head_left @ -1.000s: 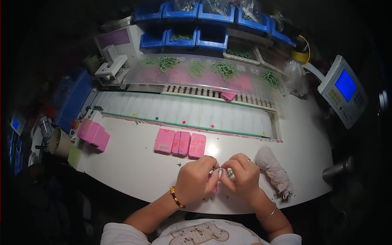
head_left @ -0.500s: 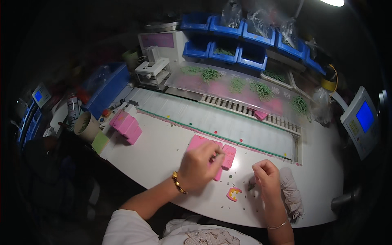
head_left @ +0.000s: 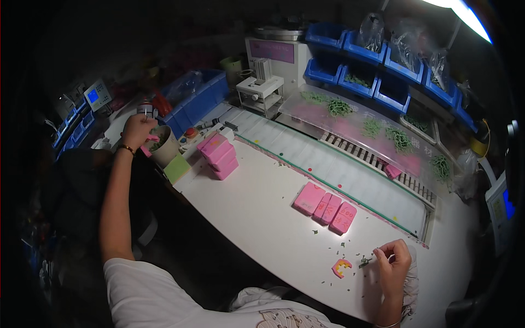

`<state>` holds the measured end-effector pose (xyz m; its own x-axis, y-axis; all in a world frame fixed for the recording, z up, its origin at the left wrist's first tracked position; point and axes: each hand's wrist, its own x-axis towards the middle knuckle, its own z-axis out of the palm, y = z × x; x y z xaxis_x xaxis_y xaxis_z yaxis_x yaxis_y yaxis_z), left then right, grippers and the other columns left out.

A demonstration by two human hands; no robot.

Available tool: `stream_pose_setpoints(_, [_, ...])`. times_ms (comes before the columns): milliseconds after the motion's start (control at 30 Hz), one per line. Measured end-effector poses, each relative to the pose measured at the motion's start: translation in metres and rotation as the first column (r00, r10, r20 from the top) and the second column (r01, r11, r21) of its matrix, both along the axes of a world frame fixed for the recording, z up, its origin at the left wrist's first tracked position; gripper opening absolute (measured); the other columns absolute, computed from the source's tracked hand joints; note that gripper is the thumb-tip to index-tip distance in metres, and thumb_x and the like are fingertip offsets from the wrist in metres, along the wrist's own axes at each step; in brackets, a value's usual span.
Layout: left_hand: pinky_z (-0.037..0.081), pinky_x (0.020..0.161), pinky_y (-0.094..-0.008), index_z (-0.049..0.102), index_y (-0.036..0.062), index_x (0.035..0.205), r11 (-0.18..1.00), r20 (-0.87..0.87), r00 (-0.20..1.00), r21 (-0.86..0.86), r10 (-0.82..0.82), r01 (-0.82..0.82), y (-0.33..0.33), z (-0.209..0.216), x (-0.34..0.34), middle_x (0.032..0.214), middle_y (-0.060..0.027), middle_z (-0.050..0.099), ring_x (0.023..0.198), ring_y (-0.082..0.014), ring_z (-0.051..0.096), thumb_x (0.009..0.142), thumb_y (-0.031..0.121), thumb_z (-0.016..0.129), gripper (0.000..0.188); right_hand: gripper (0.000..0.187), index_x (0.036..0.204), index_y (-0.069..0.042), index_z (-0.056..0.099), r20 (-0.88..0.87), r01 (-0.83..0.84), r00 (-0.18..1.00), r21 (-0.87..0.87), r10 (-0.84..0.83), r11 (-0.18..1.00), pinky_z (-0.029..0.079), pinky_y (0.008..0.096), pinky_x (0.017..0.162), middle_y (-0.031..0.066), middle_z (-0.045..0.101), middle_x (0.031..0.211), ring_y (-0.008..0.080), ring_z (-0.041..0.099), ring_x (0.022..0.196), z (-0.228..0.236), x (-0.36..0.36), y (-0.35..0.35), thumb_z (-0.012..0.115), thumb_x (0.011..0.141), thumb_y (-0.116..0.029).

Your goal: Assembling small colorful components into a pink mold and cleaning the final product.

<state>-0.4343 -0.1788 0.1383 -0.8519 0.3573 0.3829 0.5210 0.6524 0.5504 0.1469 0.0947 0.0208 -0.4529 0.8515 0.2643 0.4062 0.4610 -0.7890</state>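
Observation:
My left hand (head_left: 138, 134) reaches out at the far left, at the rim of a beige bucket (head_left: 167, 150) with dark green bits inside. Its fingers are closed on a small pink piece (head_left: 146, 151), which shows just below them. Low on the right, my right hand (head_left: 395, 262) is held in a pinch over the white table; whatever its fingertips hold, if anything, is too small to make out. Beside those fingertips is a small green cluster (head_left: 365, 262). A pink frame-like piece with yellow inside (head_left: 342, 268) lies to the left, among scattered green scraps.
Pink blocks (head_left: 343, 218) stand in a row mid-table; more are stacked (head_left: 219, 156) farther left. Behind them runs a green-edged white conveyor (head_left: 328, 177). A clear shelf (head_left: 361, 123) carries green clusters below blue bins (head_left: 392, 93). Grey cloth (head_left: 410, 279) lies by my right wrist.
My left hand has swung from the pink blocks in the middle to the bucket at the far left, carrying a pink piece. The view has shifted left; my right hand stays over the table, pinched.

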Motion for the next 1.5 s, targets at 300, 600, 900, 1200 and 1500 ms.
stream_pose_setpoints(300, [0.046,0.056,-0.0211,0.068,0.0008,0.097,0.717,0.198,0.901,0.679,-0.387,0.159,0.088,0.003,0.089,0.082,-0.005,0.068,0.059,-0.0073,0.056,0.094,0.025,0.058,0.027,0.012,0.089,-0.001,0.068,-0.063,-0.019,0.998,0.093,0.025,0.996,0.037,0.0233,0.051,0.0066,0.062,0.079,0.012,0.053,0.064,0.012,-0.006,-0.008,0.067,0.078,0.005])
stream_pose_setpoints(600, [0.05,0.061,-0.0245,0.063,-0.0032,0.1,0.529,0.544,-0.114,0.837,-0.831,0.137,0.199,-0.097,0.33,0.08,-0.0075,0.063,0.067,-0.0107,0.059,0.1,0.031,0.05,0.036,0.045,0.114,-0.002,0.062,-0.077,-0.364,0.898,0.423,0.433,0.83,0.05,0.037,0.078,0.0136,0.061,0.107,0.0295,0.06,0.093,0.04,-0.052,-0.045,0.072,0.07,0.005])
stream_pose_setpoints(900, [0.051,0.082,-0.0277,0.059,0.0029,0.116,0.521,0.432,-0.558,0.854,-0.708,0.0,0.206,-0.124,0.413,0.106,-0.0091,0.063,0.095,-0.0148,0.061,0.1,0.048,0.042,0.05,0.039,0.104,-0.002,0.066,-0.036,-0.222,0.963,0.455,0.267,0.863,0.051,0.0384,0.078,0.0124,0.067,0.096,0.0303,0.064,0.086,0.015,-0.015,-0.034,0.065,0.066,0.007])
stream_pose_setpoints(1200, [0.048,0.057,-0.0282,0.052,-0.0014,0.119,0.655,0.482,-0.576,0.745,-0.66,-0.127,0.218,-0.13,0.4,0.08,-0.0034,0.057,0.064,-0.0122,0.053,0.099,0.056,0.036,0.063,0.036,0.111,-0.007,0.068,0.191,-0.301,0.954,0.609,0.232,0.734,0.048,0.0316,0.083,0.0063,0.067,0.113,0.0201,0.063,0.103,-0.001,-0.024,-0.064,0.063,0.076,-0.007])
stream_pose_setpoints(1500, [0.048,0.051,-0.0308,0.054,-0.0038,0.118,0.686,0.588,-0.452,0.724,-0.671,-0.078,0.211,-0.144,0.384,0.077,-0.0047,0.055,0.058,-0.0133,0.051,0.099,0.051,0.035,0.061,0.056,0.132,-0.008,0.054,0.4,-0.029,0.871,0.624,-0.287,0.781,0.042,0.0456,0.097,0.0166,0.053,0.132,0.0356,0.058,0.111,0.011,0.054,-0.016,0.067,0.078,-0.007])
